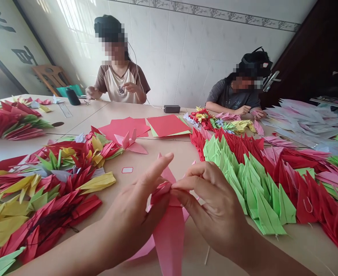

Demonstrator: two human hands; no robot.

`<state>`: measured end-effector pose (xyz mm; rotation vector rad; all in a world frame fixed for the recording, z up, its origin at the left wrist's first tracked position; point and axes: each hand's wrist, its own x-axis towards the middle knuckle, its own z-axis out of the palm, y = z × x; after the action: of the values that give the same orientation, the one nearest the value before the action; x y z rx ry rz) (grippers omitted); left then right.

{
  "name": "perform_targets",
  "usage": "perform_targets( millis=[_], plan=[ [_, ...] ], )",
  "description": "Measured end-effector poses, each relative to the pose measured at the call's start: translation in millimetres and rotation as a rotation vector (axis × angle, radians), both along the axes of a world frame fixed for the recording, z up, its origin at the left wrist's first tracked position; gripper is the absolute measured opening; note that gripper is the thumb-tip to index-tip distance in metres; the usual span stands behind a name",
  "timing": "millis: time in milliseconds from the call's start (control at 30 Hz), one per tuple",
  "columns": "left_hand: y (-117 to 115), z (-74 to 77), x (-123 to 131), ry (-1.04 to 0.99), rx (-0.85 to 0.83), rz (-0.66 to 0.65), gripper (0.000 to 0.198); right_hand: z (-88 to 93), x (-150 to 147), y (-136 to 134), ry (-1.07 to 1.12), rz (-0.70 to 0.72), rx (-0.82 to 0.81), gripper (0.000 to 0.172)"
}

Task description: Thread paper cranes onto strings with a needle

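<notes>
Pink folded paper (170, 234), with long pointed flaps like an origami crane, is between my two hands over the near table. My left hand (137, 205) grips its upper folds between thumb and fingers, the index finger stretched up and away. With thumb and forefinger, my right hand (207, 203) pinches the paper at its middle; the exact fold there is hidden. Beyond my left hand stands a finished pink paper crane (130, 142). A small red-edged label (127, 170) lies on the table near it.
Mixed coloured cranes (56, 176) are heaped at left. Green cranes (243, 180) and red cranes (315, 199) run in rows at right. Red paper sheets (169, 125) lie ahead, near a black box (171, 109). Two people (121, 76) sit across the table.
</notes>
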<state>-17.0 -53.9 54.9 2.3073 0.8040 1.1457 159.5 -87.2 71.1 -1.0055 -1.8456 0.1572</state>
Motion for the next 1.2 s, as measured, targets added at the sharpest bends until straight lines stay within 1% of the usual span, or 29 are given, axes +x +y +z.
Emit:
perform_targets(
  millis=[67, 167, 233, 333, 400, 600, 700, 833, 900, 967, 1033, 1100, 1200],
  plan=[
    [0.7, 1.1, 0.5, 0.031, -0.016, 0.002, 0.075, 2.3, 1.5, 0.2, 0.056, 0.009, -0.018, 0.011],
    [1.0, 3.9, 0.4, 0.053, -0.065, 0.039, 0.073, 4.4, 3.3, -0.4, 0.155, 0.04, -0.04, 0.011],
    [0.9, 6.0, -0.3, 0.045, -0.105, 0.047, 0.072, 3.5, 3.4, -1.3, 0.223, 0.094, -0.114, 0.012],
    [0.7, 8.1, -1.1, 0.041, -0.146, 0.002, 0.074, -0.1, 2.4, -2.7, 0.303, 0.162, -0.259, 0.012],
    [0.7, 8.7, -0.9, 0.042, -0.164, -0.011, 0.075, -2.2, 1.8, -3.3, 0.338, 0.184, -0.306, 0.011],
    [0.7, 10.6, -0.4, 0.039, -0.279, -0.048, 0.07, -2.3, 2.6, -4.1, 0.333, 0.173, -0.31, 0.009],
    [0.7, 12.9, 0.1, 0.033, -0.27, -0.073, 0.068, -1.1, 2.9, -5.1, 0.348, 0.194, -0.325, 0.01],
    [0.0, 13.5, 2.1, 0.064, -0.268, -0.093, 0.065, 2.0, 3.9, -6.1, 0.368, 0.219, -0.276, 0.01],
    [-0.2, 12.9, 3.0, 0.067, -0.3, -0.1, 0.062, 3.6, 4.6, -5.9, 0.403, 0.223, -0.257, 0.011],
    [-0.1, 13.0, 3.5, 0.056, -0.357, -0.111, 0.06, 4.8, 5.1, -5.3, 0.472, 0.232, -0.276, 0.01],
    [0.1, 13.8, 3.4, 0.031, -0.43, -0.126, 0.059, 5.4, 5.0, -4.3, 0.579, 0.267, -0.338, 0.008],
    [0.1, 14.9, 3.0, -0.005, -0.513, -0.134, 0.056, 5.9, 4.8, -2.9, 0.689, 0.334, -0.439, 0.006],
    [0.1, 15.8, 2.5, -0.062, -0.618, -0.15, 0.053, 6.8, 5.4, -0.3, 0.813, 0.433, -0.615, 0.01]
  ],
)
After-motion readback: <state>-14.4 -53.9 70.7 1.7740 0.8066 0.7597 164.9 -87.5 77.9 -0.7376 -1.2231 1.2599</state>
